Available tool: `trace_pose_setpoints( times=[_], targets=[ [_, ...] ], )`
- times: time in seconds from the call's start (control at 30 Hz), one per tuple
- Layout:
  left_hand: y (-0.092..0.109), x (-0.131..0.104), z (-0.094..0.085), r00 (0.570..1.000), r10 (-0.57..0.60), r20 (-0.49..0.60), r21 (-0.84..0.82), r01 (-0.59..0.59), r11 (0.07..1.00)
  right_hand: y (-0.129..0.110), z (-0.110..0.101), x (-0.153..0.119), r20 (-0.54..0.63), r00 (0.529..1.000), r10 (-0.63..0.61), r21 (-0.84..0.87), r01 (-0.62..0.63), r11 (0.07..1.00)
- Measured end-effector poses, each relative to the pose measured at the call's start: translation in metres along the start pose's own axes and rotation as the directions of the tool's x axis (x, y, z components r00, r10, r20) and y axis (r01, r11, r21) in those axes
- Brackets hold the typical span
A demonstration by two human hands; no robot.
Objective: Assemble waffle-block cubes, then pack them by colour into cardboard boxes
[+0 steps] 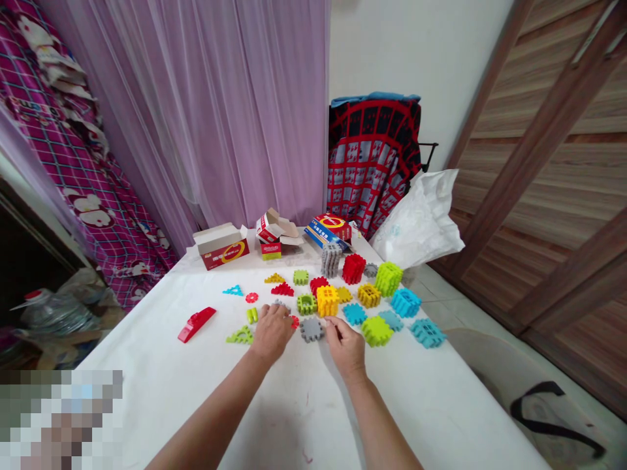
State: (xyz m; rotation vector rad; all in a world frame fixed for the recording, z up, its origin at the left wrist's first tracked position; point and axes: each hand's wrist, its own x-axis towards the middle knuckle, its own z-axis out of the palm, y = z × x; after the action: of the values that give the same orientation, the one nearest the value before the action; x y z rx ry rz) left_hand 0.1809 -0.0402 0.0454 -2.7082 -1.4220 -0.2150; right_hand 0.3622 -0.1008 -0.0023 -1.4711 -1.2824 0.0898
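Triangles (240, 335): four. Left hand (272, 331) by red disc (294, 322), fingers' grip unclear; right hand (347, 346) by one grey square (311, 329), fingers together.

Pale purple fabric curtain (255, 117) beyond the left hand (272, 334), plain white wall (392, 46) beyond the right hand (347, 346).
Well right of the right hand — tall brown wood-grain doors (548, 163) above a glossy pale tiled floor (431, 297); well left of the left hand, a magenta checked cartoon-print fabric (98, 170) hangs in folds.
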Motion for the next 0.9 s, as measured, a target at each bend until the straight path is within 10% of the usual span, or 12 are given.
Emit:
trace_pose_setpoints(
  times=[0.9],
  targets=[
    [0.006,-0.008,-0.005,0.995,-0.1,0.029,-0.005,0.1,0.995,0.0,0.001,-0.001,0.053,0.998,0.025,-0.007,-0.025,1.0]
  ],
)
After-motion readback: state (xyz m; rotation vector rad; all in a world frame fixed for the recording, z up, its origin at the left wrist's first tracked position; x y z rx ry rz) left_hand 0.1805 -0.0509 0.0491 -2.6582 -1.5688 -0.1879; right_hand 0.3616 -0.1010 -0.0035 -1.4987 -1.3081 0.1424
